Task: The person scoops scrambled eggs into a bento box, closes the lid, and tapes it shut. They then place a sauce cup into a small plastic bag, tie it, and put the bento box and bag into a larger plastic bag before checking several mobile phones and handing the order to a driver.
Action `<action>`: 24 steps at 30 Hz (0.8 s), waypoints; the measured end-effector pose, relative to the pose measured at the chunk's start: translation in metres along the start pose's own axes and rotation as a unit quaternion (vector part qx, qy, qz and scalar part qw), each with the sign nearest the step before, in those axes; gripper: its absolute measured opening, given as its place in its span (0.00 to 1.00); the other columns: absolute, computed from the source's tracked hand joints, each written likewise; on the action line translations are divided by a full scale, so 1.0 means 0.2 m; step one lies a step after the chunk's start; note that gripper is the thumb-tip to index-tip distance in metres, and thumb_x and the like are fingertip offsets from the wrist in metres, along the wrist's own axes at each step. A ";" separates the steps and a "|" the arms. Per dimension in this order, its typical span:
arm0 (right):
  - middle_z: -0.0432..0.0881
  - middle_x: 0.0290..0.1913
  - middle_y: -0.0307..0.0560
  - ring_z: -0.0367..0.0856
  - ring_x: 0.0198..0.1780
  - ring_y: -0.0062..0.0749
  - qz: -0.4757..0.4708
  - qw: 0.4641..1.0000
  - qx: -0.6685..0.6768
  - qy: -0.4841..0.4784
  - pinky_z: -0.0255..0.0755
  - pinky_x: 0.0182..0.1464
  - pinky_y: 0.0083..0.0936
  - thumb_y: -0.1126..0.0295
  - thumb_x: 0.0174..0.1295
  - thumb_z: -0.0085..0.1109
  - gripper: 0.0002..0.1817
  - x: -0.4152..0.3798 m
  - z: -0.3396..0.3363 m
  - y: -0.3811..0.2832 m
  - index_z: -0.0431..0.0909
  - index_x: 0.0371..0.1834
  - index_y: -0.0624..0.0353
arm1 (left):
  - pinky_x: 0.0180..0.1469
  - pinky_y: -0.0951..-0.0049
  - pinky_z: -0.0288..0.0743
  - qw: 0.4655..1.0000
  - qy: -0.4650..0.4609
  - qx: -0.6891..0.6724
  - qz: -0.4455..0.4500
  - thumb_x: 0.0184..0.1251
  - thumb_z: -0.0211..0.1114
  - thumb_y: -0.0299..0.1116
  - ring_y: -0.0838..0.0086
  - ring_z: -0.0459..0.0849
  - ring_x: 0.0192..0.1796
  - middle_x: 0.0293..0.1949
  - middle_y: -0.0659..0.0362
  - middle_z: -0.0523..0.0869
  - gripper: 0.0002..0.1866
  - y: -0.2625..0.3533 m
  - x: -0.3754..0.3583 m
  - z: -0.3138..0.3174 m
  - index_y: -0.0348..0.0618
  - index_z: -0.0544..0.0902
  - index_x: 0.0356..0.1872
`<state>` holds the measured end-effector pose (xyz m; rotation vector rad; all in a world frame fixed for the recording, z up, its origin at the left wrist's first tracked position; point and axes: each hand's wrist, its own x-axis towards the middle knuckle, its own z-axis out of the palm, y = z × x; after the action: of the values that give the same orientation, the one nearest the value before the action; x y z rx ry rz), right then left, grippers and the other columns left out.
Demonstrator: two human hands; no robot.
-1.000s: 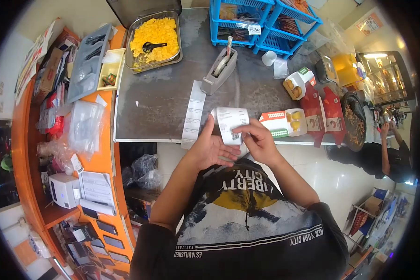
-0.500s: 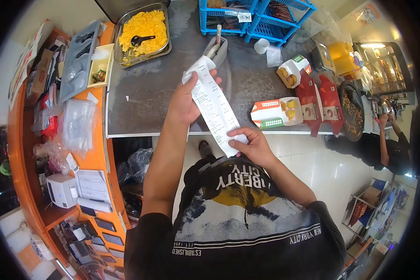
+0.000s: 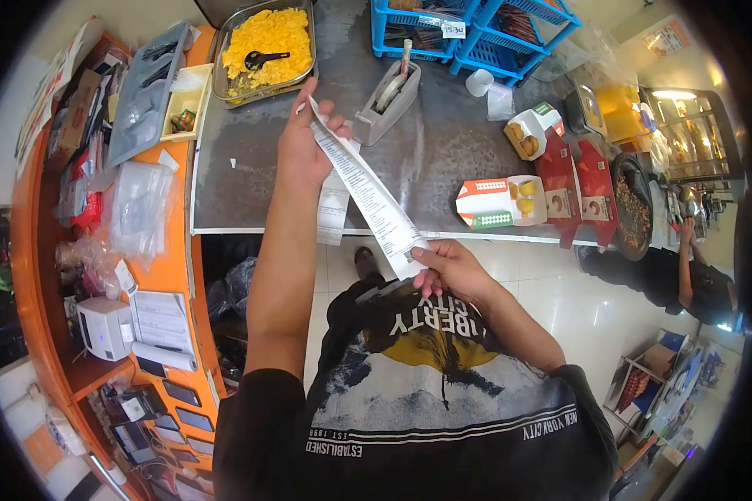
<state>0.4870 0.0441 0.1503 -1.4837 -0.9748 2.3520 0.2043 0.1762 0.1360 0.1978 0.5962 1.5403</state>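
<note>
A long printed receipt [image 3: 368, 192] stretches slantwise between my two hands, over the front edge of the dark table. My left hand [image 3: 307, 146] grips its upper end, with the thumb raised beside the paper. Below that hand hangs another length of printed paper [image 3: 332, 213], partly hidden behind the receipt. At the lower end, near my shirt, my right hand [image 3: 453, 269] pinches the receipt between thumb and fingers. A grey tape dispenser [image 3: 387, 108] stands on the table just beyond the paper, with a pen-like stick upright at its far end.
Scrambled egg [image 3: 263, 42] fills a glass tray at the back left. Blue basket racks [image 3: 497, 50] stand at the back. Food boxes [image 3: 486, 200] and red cartons [image 3: 595, 188] sit on the right. Phones and a white printer [image 3: 104, 326] occupy the orange shelf. Another person [image 3: 702, 280] works at far right.
My left hand has moved up and left, drawing the receipt's upper end away from the tape dispenser. The paper has turned more edge-on, and a second length now shows beneath.
</note>
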 end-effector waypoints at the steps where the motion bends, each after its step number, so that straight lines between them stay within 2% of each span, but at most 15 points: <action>1: 0.85 0.29 0.45 0.82 0.24 0.25 -0.003 0.999 -0.048 0.002 0.74 0.25 0.20 0.57 0.78 0.54 0.17 0.01 0.01 0.00 0.79 0.45 0.62 | 0.32 0.70 0.69 1.000 0.001 -0.009 -0.009 0.82 0.52 0.37 0.74 0.70 0.29 0.34 0.63 0.74 0.17 0.00 0.03 -0.03 0.56 0.73 0.67; 3: 0.85 0.30 0.50 0.85 0.27 0.35 -0.008 0.990 -0.143 0.004 0.77 0.31 0.28 0.54 0.80 0.49 0.21 0.03 0.02 0.00 0.80 0.46 0.64 | 0.30 0.71 0.65 0.991 0.120 0.053 0.003 0.81 0.52 0.38 0.76 0.66 0.27 0.32 0.63 0.70 0.16 0.01 0.04 0.02 0.51 0.73 0.64; 4: 0.85 0.30 0.53 0.85 0.28 0.42 -0.084 0.956 -0.279 0.038 0.77 0.34 0.33 0.54 0.80 0.47 0.22 0.05 0.02 0.02 0.79 0.45 0.65 | 0.28 0.72 0.63 0.980 0.178 0.083 0.009 0.81 0.52 0.39 0.77 0.64 0.26 0.31 0.63 0.68 0.15 0.00 0.05 0.05 0.49 0.73 0.63; 6: 0.84 0.30 0.59 0.84 0.32 0.56 -0.230 0.813 -0.525 0.102 0.78 0.39 0.44 0.54 0.81 0.42 0.24 0.07 0.06 0.03 0.78 0.43 0.66 | 0.27 0.72 0.62 0.956 0.213 0.178 0.094 0.80 0.54 0.41 0.77 0.64 0.25 0.31 0.63 0.70 0.16 -0.04 0.10 0.07 0.47 0.73 0.61; 7: 0.82 0.32 0.66 0.80 0.38 0.70 -0.174 0.826 -0.530 0.084 0.73 0.47 0.54 0.56 0.81 0.40 0.23 0.05 0.07 0.02 0.76 0.42 0.67 | 0.26 0.73 0.62 0.937 0.230 0.225 0.135 0.79 0.56 0.42 0.78 0.64 0.25 0.32 0.63 0.70 0.16 -0.05 0.13 0.08 0.46 0.73 0.60; 10: 0.82 0.29 0.58 0.81 0.30 0.55 -0.224 0.882 -0.413 0.038 0.75 0.38 0.45 0.55 0.81 0.41 0.23 0.15 0.01 0.16 0.76 0.39 0.65 | 0.38 0.63 0.75 0.889 0.221 0.339 0.217 0.77 0.59 0.43 0.66 0.78 0.36 0.43 0.54 0.78 0.23 -0.05 0.36 -0.23 0.44 0.71 0.65; 11: 0.82 0.28 0.54 0.80 0.28 0.48 -0.162 0.925 -0.341 0.037 0.73 0.36 0.41 0.54 0.81 0.42 0.23 0.19 -0.03 0.18 0.76 0.39 0.64 | 0.50 0.57 0.68 0.817 0.228 0.457 0.267 0.76 0.61 0.46 0.58 0.72 0.49 0.53 0.49 0.73 0.28 -0.07 0.32 -0.23 0.43 0.68 0.69; 13: 0.81 0.26 0.47 0.76 0.24 0.34 -0.034 0.982 -0.181 0.037 0.71 0.31 0.32 0.53 0.81 0.43 0.23 0.26 -0.10 0.22 0.78 0.39 0.63 | 0.74 0.44 0.55 0.623 0.220 0.666 0.347 0.73 0.63 0.53 0.40 0.60 0.75 0.74 0.37 0.63 0.38 -0.16 0.10 -0.20 0.41 0.62 0.75; 15: 0.78 0.25 0.41 0.72 0.23 0.26 0.008 0.985 -0.166 0.045 0.68 0.30 0.26 0.54 0.81 0.44 0.23 0.36 -0.18 0.33 0.79 0.39 0.62 | 0.75 0.41 0.53 0.571 0.054 0.735 0.362 0.69 0.67 0.53 0.37 0.57 0.76 0.75 0.33 0.57 0.41 -0.33 -0.13 -0.31 0.44 0.64 0.76; 17: 0.77 0.25 0.39 0.69 0.23 0.21 0.073 0.981 -0.166 0.064 0.66 0.28 0.22 0.52 0.80 0.44 0.25 0.37 -0.19 0.37 0.79 0.36 0.62 | 0.76 0.40 0.50 0.553 -0.096 0.796 0.225 0.67 0.67 0.54 0.36 0.57 0.77 0.75 0.35 0.59 0.38 -0.53 -0.33 -0.39 0.44 0.70 0.74; 18: 0.79 0.26 0.41 0.73 0.25 0.25 0.100 0.976 -0.184 0.065 0.70 0.32 0.24 0.49 0.80 0.44 0.27 0.37 -0.20 0.37 0.80 0.36 0.63 | 0.77 0.37 0.45 0.539 -0.116 0.810 0.199 0.67 0.68 0.51 0.37 0.56 0.78 0.77 0.38 0.59 0.35 -0.60 -0.41 -0.39 0.45 0.74 0.71; 20: 0.83 0.29 0.47 0.81 0.29 0.34 0.153 0.960 -0.223 0.067 0.76 0.38 0.30 0.44 0.78 0.45 0.31 0.39 -0.21 0.34 0.82 0.37 0.65 | 0.78 0.35 0.43 0.500 -0.104 0.844 0.165 0.67 0.66 0.55 0.38 0.52 0.80 0.79 0.41 0.57 0.38 -0.70 -0.40 -0.44 0.47 0.71 0.74; 21: 0.84 0.33 0.52 0.83 0.35 0.40 0.131 0.919 -0.359 0.095 0.77 0.43 0.35 0.42 0.76 0.45 0.33 0.41 -0.22 0.32 0.82 0.41 0.67 | 0.78 0.35 0.42 0.487 -0.104 0.852 0.162 0.67 0.66 0.56 0.39 0.51 0.81 0.80 0.42 0.57 0.39 -0.71 -0.39 -0.47 0.47 0.71 0.74; 23: 0.86 0.42 0.62 0.86 0.48 0.54 0.078 0.779 -0.606 0.139 0.78 0.54 0.45 0.37 0.74 0.46 0.39 0.42 -0.21 0.26 0.81 0.50 0.72 | 0.79 0.35 0.40 0.461 -0.103 0.868 0.154 0.67 0.65 0.59 0.41 0.49 0.82 0.81 0.43 0.55 0.41 -0.73 -0.36 -0.51 0.48 0.69 0.76; 24: 0.80 0.56 0.74 0.79 0.62 0.66 -0.075 0.768 -0.591 0.234 0.72 0.63 0.54 0.32 0.70 0.47 0.47 0.33 -0.12 0.09 0.74 0.62 0.77 | 0.79 0.35 0.39 0.449 -0.115 0.874 0.147 0.67 0.64 0.59 0.42 0.49 0.82 0.81 0.44 0.56 0.41 -0.71 -0.36 -0.51 0.48 0.69 0.76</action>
<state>0.4783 0.0727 0.0849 -2.0050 -2.4505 0.9680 0.2862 0.0746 -0.0020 2.1354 1.7952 0.4731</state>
